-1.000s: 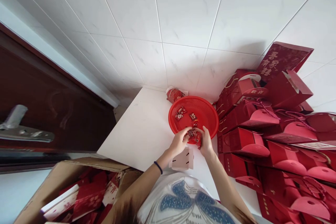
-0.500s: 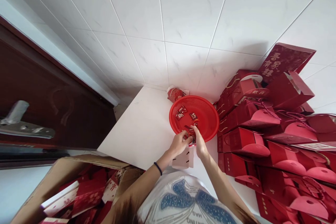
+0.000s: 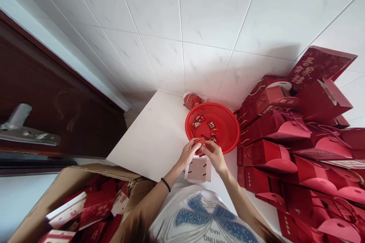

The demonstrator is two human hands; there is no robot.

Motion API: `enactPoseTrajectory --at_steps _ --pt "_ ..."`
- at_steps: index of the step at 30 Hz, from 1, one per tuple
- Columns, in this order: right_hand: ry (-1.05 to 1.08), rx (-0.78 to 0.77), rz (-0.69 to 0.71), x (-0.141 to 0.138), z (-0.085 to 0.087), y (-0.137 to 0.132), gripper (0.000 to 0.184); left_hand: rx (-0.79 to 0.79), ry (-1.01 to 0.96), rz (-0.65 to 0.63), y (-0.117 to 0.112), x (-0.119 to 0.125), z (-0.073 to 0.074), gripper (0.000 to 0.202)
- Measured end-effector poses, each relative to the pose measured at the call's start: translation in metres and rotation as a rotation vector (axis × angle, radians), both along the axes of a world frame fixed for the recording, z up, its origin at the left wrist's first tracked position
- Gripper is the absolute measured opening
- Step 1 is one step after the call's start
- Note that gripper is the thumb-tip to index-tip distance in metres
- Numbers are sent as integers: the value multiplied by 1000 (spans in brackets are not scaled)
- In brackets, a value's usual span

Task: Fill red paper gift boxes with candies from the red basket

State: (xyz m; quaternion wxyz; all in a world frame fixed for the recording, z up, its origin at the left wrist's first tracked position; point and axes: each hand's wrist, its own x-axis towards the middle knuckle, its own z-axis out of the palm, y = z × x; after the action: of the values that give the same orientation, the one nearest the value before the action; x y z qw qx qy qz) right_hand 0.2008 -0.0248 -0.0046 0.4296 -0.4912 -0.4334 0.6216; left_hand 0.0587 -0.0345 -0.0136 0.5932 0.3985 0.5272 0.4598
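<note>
A red plastic basket sits on the white table near the wall, with several small red wrapped candies lying in it. My left hand and my right hand meet at the basket's near rim, both closed on a small bunch of red candies. Just below my hands stands a small open gift box, its pale inside showing.
Folded red gift boxes are stacked high along the right side of the table. A small red jar stands behind the basket. A cardboard carton of flat red boxes is at lower left, beside a dark door.
Both hands have drawn back from the basket's inside to its near rim, carrying candies, and now hover above the small open box.
</note>
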Motion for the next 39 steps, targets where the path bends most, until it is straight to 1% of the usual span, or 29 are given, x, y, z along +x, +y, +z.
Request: enactPoseTrajectory --at_steps 3,5,6,9,11,12,15,17,20,23,26,29,31,33,35,39 --pt "-52 37 84 -2 2 1 39 -38 -30 20 -2 -3 -3 45" --pt "-36 30 146 -1 1 5 42 -52 -47 84 -3 -7 -4 44" --pt "-26 22 154 0 -1 8 43 -58 -53 126 -4 -9 -3 43" --pt "-43 -8 89 8 -11 26 44 -109 -62 249 -8 -22 -2 40" --pt "-110 -11 54 12 -21 46 42 -179 -58 319 -13 -31 -4 39" --pt "-201 4 71 11 -26 57 40 -216 -56 351 -17 -36 -6 40" --pt "-641 115 220 -2 -36 95 36 -296 -57 415 -27 -46 -14 43" --pt "-865 177 324 -19 -40 117 41 -322 -65 430 -33 -49 -19 44" --pt "-1013 205 428 -48 -45 139 52 -340 -67 443 -38 -48 -22 45" --pt "-1145 237 525 -64 -51 146 53 -339 -60 453 -39 -45 -19 44" --pt "-1222 260 617 -63 -57 146 50 -344 -51 476 -39 -44 -18 42" --pt "-1250 276 670 -50 -61 144 41 -361 -51 496 -37 -44 -19 43" --pt "-1232 277 664 -37 -62 142 32 -365 -56 491 -34 -44 -20 43" --pt "-1188 248 622 -22 -62 142 24 -357 -60 480 -31 -43 -20 42" --pt "-1127 198 539 -6 -63 142 20 -348 -63 462 -28 -41 -19 41" --pt "-953 126 309 26 -63 139 20 -337 -67 416 -24 -36 -11 37"
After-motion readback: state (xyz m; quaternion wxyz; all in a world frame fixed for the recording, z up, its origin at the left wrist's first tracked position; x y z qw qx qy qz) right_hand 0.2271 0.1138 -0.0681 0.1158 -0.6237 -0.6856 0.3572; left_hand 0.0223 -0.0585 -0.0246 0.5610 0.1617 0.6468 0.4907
